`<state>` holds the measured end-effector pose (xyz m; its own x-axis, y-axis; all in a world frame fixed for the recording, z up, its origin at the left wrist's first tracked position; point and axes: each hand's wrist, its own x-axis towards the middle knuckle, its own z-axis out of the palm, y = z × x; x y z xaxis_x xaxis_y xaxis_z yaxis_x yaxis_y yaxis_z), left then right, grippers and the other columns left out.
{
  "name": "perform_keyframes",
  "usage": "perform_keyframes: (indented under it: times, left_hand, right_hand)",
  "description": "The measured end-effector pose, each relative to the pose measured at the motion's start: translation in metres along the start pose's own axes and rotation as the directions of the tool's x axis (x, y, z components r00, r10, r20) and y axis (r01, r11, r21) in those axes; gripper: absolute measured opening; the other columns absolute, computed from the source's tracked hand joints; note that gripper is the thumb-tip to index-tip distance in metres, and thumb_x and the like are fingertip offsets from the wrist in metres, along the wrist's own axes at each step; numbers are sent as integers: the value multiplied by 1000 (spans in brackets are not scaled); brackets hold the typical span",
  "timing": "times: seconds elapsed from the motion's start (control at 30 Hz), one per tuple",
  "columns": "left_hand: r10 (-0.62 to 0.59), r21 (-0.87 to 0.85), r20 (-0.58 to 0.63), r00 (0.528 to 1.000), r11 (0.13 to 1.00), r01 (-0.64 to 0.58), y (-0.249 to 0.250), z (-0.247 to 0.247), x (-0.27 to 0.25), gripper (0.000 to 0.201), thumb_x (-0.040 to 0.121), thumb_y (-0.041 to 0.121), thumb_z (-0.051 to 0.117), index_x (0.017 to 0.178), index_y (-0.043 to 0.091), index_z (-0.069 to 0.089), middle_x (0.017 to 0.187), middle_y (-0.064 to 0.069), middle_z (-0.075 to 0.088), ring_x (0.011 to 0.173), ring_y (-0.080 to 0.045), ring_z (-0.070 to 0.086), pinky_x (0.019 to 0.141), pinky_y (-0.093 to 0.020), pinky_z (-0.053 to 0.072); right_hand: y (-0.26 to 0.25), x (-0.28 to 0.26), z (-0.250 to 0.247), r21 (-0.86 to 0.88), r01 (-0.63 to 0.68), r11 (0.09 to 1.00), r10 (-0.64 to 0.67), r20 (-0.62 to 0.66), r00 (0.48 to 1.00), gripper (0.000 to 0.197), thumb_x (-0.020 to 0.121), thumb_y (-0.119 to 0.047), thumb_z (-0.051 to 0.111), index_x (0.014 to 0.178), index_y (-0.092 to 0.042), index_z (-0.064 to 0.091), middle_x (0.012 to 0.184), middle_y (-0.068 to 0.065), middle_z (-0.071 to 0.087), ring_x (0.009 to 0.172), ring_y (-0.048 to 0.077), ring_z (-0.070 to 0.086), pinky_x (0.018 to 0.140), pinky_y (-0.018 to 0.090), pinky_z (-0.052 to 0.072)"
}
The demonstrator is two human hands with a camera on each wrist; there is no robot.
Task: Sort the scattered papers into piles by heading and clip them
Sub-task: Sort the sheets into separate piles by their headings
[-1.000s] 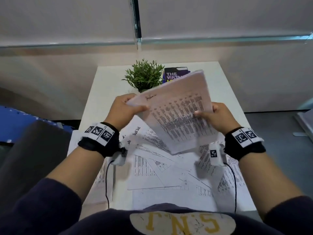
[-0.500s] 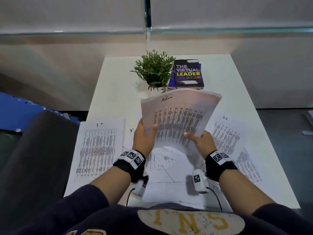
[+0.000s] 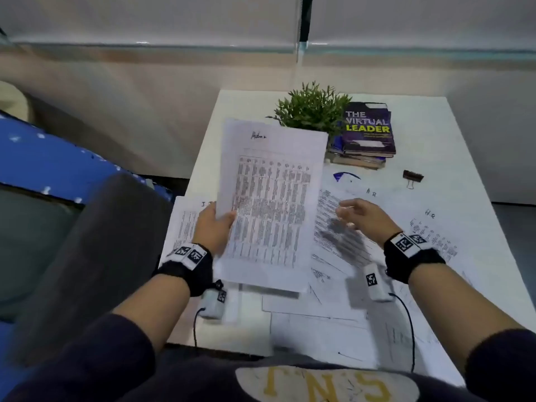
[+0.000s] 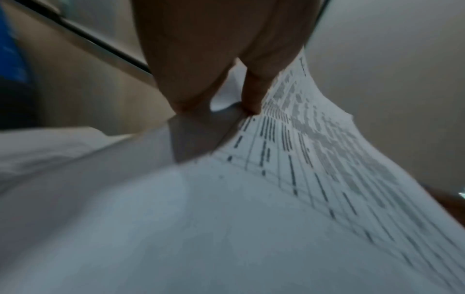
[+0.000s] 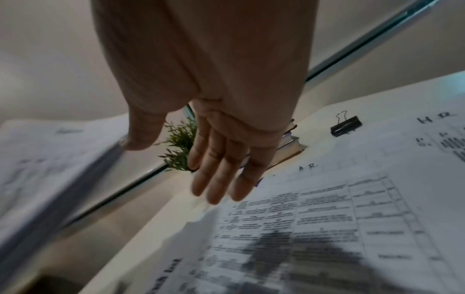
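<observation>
My left hand (image 3: 216, 224) grips the left edge of a stack of printed sheets (image 3: 272, 204) headed "Admin", held up over the table; its thumb and fingers pinch the stack (image 4: 289, 179) in the left wrist view. My right hand (image 3: 356, 211) hovers open, fingers straight, above a sheet headed "A.R." (image 3: 342, 227) and holds nothing. The straight fingers (image 5: 221, 179) point toward the plant. An "IT" sheet (image 3: 185, 224) lies at the left, an "HR" sheet (image 3: 435, 236) at the right. A black binder clip (image 3: 412, 177) lies beyond the papers at the right.
More loose sheets (image 3: 319, 314) overlap near the front edge of the white table (image 3: 243, 105). A small green plant (image 3: 311, 111) and a stack of books (image 3: 367, 134) stand at the back. A dark chair back (image 3: 95, 256) is at my left.
My right hand has let go of the held stack and moved right, opening over the A.R. sheet. The left hand alone now holds the stack, shifted left. The view has turned left.
</observation>
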<state>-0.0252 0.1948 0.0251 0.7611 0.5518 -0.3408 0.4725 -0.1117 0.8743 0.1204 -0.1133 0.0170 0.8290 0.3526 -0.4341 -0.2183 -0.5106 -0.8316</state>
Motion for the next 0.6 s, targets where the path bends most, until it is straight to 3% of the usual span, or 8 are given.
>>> perform_keyframes:
  times: [0.13,0.2,0.27,0.3,0.33,0.4,0.5,0.6]
  left_hand:
    - [-178,103,-26,984,978,179,-52,-87,19,27,83,22,69,110,17,69,107,-9,73,99,-29,69,94,-51,53]
    - [-266,83,-40,963,960,268,-93,-117,32,39,72,29,75,110,18,72,105,-6,75,98,-28,71,94,-54,52]
    - [-343,81,-49,938,935,346,-112,-132,31,35,78,22,74,112,15,71,105,-9,75,97,-30,71,93,-54,52]
    - [-371,82,-57,927,924,374,-113,-135,27,30,84,17,71,113,12,70,105,-11,75,97,-31,71,93,-54,52]
    - [-393,85,-61,918,914,397,-112,-137,22,26,88,13,68,113,11,69,105,-12,74,98,-32,70,93,-52,52]
    - [-406,131,-81,910,901,414,-118,-138,18,21,92,10,65,113,13,67,105,-10,71,96,-29,67,83,-37,54]
    - [-402,203,-103,910,887,415,-129,-140,19,17,93,10,63,110,14,65,101,-11,68,86,-26,62,67,-29,49]
    - [-412,211,-96,906,881,423,-141,-143,26,23,91,9,65,114,6,67,107,-14,71,96,-33,67,89,-46,54]
  right_hand:
    - [22,42,-11,-311,-161,937,130,-119,984,58,85,-33,73,134,-12,50,138,9,51,123,29,53,100,41,45]
    - [31,60,-10,-519,-205,830,133,-173,976,60,83,-32,74,132,-4,52,138,16,50,125,33,51,102,40,41]
    - [38,73,-9,-689,-213,692,109,-193,975,49,79,-46,75,101,-3,64,102,19,62,98,32,61,86,41,51]
    - [43,82,-10,-745,-227,627,101,-212,972,52,74,-57,74,85,-8,62,77,13,57,78,28,59,72,37,52]
    - [52,94,-13,-769,-244,590,104,-228,968,59,66,-67,74,86,-12,61,62,6,47,65,24,52,62,32,47]
    - [81,125,-24,-768,-284,574,161,-234,959,90,49,-78,73,116,-20,58,56,2,46,57,20,50,54,26,40]
    - [83,128,-26,-795,-333,507,179,-281,943,100,36,-86,67,108,-18,53,92,11,61,90,28,59,76,37,51]
    - [71,108,-22,-765,-353,538,201,-291,936,103,55,-69,77,135,-16,40,130,13,54,122,34,50,100,42,40]
